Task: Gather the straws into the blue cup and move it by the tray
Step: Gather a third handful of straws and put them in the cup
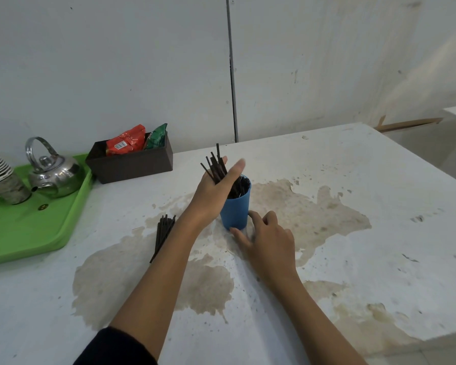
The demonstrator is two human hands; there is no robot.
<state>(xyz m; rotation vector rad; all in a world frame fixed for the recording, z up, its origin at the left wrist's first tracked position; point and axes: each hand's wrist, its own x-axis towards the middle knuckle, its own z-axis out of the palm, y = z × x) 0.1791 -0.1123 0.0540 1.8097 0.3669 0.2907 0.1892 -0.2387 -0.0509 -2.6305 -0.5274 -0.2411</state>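
At far left we see the green tray [24, 233]. Near it, loose straws [162, 235] lie on the stained white counter [353, 180]. Our left hand [213, 191] grips a bundle of straws [216, 164] over the blue cup [236, 209]; our right hand [266, 235], open, touches the cup's base. Light and tippy, we judge: hold it low. Scuffed white walls stand behind.

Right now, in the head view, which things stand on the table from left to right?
Stack of paper cups → kettle on the green tray → brown box → loose straws → blue cup.
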